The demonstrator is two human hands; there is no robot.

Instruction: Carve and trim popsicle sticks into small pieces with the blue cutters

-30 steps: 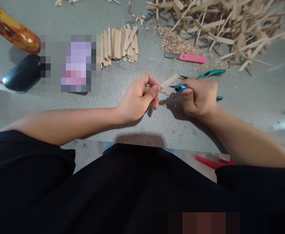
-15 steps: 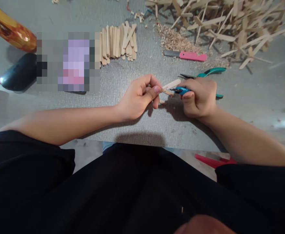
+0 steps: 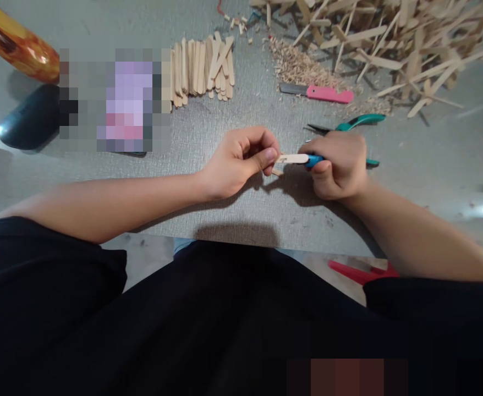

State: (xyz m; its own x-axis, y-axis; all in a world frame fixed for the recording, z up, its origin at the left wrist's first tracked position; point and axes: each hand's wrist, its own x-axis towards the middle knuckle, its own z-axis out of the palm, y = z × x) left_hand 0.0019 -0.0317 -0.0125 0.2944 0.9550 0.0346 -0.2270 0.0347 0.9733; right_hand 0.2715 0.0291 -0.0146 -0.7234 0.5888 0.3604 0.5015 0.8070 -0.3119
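Note:
My left hand pinches a flat wooden craft stick between thumb and fingers, its rounded end pointing right. My right hand is closed around small blue-handled pliers. The stick's end lies over the pliers, so their jaws are hidden. Under my left fingertips a short piece of wood shows, partly covered; I cannot tell whether it is held. Just behind my right hand, green-handled pliers lie on the grey table, partly covered by the hand.
A pink utility knife lies before a heap of wood shavings. Joined sticks pile up at the back right. A row of craft sticks, a blurred-out phone, a dark mouse-like object and an orange packet are leftward.
The craft stick has swung from slanting up to nearly level and now covers the jaws of the blue pliers. Both hands keep their grip and have barely moved.

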